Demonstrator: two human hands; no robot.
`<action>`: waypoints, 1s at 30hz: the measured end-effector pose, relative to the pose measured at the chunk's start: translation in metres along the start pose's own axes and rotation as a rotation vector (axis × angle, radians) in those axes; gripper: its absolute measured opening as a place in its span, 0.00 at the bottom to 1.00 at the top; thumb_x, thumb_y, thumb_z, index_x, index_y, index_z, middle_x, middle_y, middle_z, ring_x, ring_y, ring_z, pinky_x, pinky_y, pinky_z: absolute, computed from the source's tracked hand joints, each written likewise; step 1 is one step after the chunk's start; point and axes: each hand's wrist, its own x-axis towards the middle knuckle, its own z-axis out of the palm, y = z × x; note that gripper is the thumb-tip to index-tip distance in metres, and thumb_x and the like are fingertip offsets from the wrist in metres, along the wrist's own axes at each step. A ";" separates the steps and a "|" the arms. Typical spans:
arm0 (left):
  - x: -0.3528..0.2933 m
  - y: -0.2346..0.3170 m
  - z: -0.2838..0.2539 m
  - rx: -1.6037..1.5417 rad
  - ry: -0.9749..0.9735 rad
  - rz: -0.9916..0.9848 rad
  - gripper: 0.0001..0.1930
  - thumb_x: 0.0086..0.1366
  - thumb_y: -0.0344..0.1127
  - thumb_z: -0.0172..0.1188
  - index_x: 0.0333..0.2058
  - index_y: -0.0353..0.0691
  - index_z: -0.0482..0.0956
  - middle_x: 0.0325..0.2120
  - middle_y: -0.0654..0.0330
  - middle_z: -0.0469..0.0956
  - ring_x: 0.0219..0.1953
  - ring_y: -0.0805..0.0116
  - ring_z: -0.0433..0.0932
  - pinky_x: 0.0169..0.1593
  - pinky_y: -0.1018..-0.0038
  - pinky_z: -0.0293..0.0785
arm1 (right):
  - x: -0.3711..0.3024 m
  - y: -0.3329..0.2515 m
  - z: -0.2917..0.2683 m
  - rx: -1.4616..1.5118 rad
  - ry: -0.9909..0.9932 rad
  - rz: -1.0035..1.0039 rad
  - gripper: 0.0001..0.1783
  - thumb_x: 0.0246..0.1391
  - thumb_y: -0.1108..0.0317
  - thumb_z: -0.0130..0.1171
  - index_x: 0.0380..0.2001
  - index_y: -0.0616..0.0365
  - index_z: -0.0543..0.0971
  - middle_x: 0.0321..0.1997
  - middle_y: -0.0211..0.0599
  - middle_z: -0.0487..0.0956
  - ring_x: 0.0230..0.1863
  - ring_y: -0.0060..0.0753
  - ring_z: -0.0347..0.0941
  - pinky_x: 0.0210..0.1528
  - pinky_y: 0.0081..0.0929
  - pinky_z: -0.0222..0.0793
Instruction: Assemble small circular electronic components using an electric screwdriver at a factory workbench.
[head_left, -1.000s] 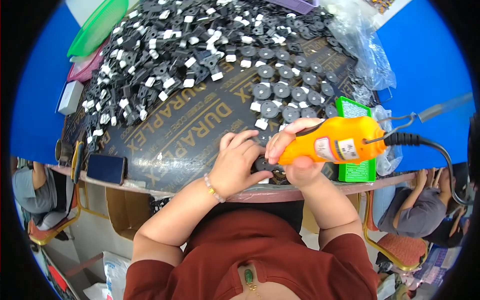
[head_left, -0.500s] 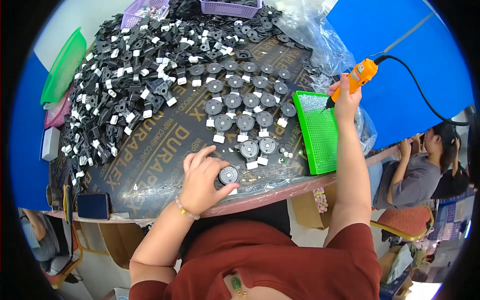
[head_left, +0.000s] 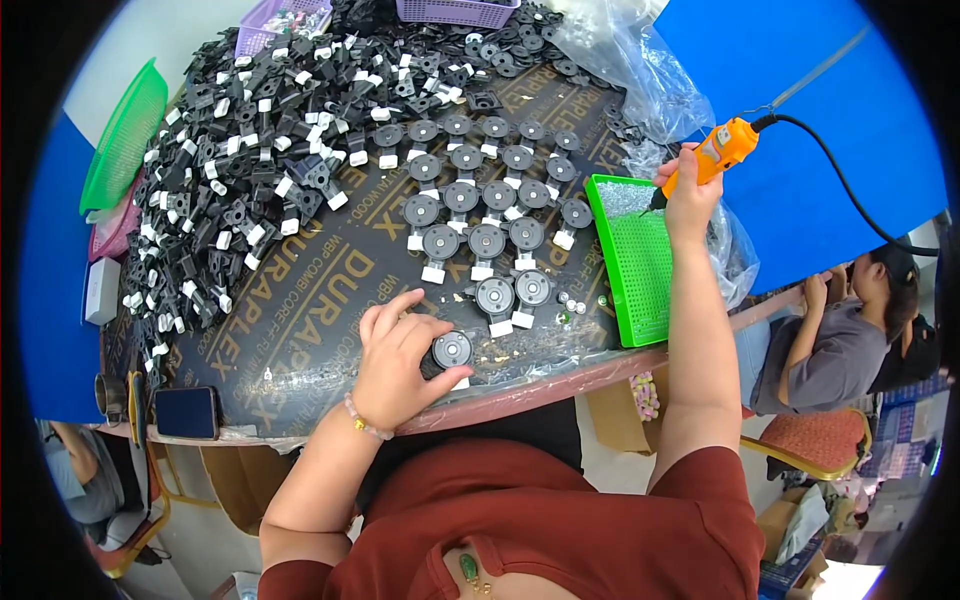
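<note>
Gripping orange plastic electric screwdriver (head_left: 727, 145): your right hand (head_left: 690, 200), at green perforated tray (head_left: 640, 275) | your left hand (head_left: 398, 355) curled around round black plastic part (head_left: 453, 349), near pink table edge (head_left: 560, 387) | risk: loose hold could let it slip

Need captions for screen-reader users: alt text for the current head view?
A person's right hand holds an orange corded tool over a green tray, while the left hand curves around a round black part near the table's edge. Beyond are rows of similar round parts and, left, a black-and-white heap of pieces.
</note>
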 end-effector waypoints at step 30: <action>-0.004 -0.005 -0.002 -0.029 0.027 0.037 0.26 0.42 0.44 0.74 0.41 0.43 0.79 0.40 0.62 0.76 0.59 0.56 0.65 0.60 0.57 0.54 | -0.184 -0.126 0.119 0.610 -0.742 0.104 0.37 0.51 0.33 0.54 0.46 0.55 0.62 0.20 0.34 0.74 0.17 0.26 0.69 0.23 0.25 0.70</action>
